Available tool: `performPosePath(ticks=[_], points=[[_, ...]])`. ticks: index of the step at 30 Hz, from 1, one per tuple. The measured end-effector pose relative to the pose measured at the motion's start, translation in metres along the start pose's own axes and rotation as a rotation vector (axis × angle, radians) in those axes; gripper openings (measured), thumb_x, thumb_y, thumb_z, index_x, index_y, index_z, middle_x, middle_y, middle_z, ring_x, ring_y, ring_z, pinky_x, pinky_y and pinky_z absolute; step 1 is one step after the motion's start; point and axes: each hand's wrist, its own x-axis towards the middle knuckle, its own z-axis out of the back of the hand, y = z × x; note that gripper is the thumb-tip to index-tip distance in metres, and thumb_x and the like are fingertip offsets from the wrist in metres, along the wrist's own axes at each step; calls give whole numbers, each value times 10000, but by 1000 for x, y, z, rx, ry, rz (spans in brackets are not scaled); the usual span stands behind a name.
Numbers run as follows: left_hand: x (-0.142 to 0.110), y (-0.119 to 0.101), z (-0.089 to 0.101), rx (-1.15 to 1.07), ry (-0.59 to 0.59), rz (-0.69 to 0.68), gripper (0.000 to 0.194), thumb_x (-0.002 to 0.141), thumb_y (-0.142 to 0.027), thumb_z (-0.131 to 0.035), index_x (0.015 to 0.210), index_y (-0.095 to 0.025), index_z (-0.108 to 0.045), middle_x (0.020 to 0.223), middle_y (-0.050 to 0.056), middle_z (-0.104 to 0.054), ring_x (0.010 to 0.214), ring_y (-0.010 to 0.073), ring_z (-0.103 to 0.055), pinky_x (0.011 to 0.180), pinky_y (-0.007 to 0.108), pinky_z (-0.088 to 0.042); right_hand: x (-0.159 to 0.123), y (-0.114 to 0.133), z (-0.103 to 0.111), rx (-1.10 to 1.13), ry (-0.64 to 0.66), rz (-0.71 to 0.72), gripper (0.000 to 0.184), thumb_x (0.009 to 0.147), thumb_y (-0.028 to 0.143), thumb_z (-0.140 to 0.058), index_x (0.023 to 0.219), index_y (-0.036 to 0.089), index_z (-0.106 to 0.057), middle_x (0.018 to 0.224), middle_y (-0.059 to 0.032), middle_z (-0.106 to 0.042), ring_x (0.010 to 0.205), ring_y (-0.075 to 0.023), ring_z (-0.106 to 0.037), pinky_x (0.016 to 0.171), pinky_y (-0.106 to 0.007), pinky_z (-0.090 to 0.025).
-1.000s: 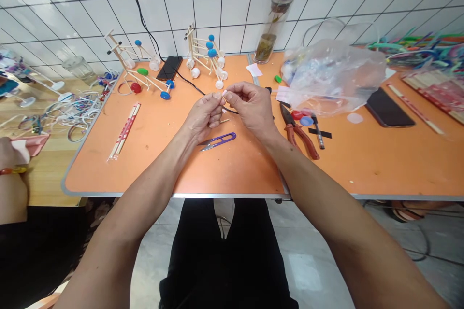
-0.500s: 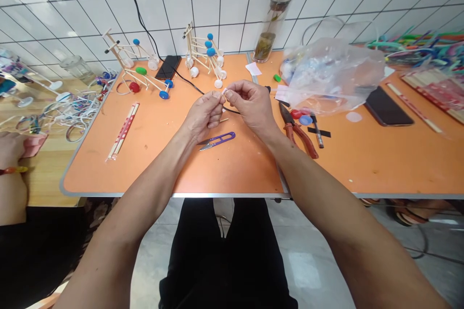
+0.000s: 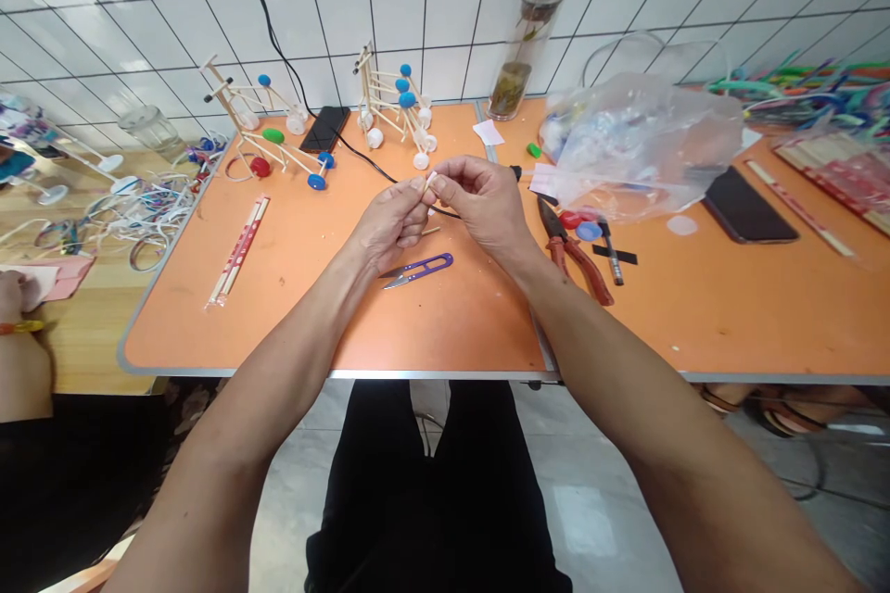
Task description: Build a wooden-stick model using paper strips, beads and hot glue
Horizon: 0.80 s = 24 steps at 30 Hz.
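I see snips [image 3: 429,268] just this side of the grip. My left hand [image 3: 390,218] and right hand [image 3: 489,208] meet, fingertips pinched on a pale piece [image 3: 431,178]: fine handling, I judge, and any next move calls for steadiness. Beyond stands a stick frame [image 3: 407,99].

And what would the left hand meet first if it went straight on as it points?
Likely the right hand, whose fingertips are close to those of the left hand at a small pale piece; depth is unclear.
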Motion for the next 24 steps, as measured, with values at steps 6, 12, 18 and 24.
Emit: performPosePath(ticks=[6, 12, 18, 24], points=[[0, 2, -2, -4, -3, -40, 419, 1105, -444, -838, 870, -209, -583, 591, -121, -363, 440, 33, -251, 426, 118, -229, 1, -3, 2, -40, -42, -32, 560, 917, 764, -967, 935, 241, -768, 901, -40, -815, 861, -196, -728, 799, -333, -651], [-4, -2, -7, 42, -44, -61, 400, 1100, -397, -839, 875, -218, -560, 580, -133, -318, 446, 35, -202, 432, 130, -183, 1, -6, 1, -28, -60, -28, 456, 933, 649, -976, 941, 240, -774, 906, -30, -799, 835, -180, -706, 756, -309, -627], [-7, -4, -9, 34, -45, -73, 431, 1069, -393, -865, 893, -234, -506, 620, -128, -319, 459, 34, -226, 448, 131, -180, 1, -3, 0, -51, -95, -38, 392, 949, 578, -973, 916, 245, -769, 866, -10, -747, 790, -168, -653, 713, -299, -600], [-4, 0, -4, 38, -25, -100, 477, 1013, -411, -937, 909, -237, -506, 633, -127, -337, 474, 36, -258, 465, 132, -192, 1, -4, 2, -45, -93, -43, 442, 922, 631, -987, 927, 245, -773, 863, -7, -725, 796, -169, -638, 728, -303, -594]])
